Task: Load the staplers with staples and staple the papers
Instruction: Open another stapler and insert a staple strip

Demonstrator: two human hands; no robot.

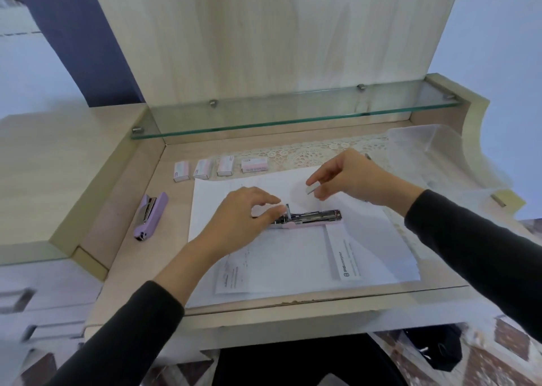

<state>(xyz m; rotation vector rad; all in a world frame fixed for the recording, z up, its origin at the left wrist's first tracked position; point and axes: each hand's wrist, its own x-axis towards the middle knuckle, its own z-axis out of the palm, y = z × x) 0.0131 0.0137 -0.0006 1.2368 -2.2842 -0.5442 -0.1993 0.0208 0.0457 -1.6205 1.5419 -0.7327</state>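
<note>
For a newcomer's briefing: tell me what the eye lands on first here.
The two hands at mid-desk come first: the right hand pinches a strip of staples near the open stapler, which the left hand holds down on the papers. Next come the purple stapler, lying left of the papers, and four staple boxes in a row behind.

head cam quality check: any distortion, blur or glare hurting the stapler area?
Head view: strong wide-angle bowing, the glass shelf curves; corners smear, worst lower left; centre soft but usable, open stapler and the staple strip in the right hand are legible; light even, faint shadow of that hand on the papers; no harsh glare.
</note>
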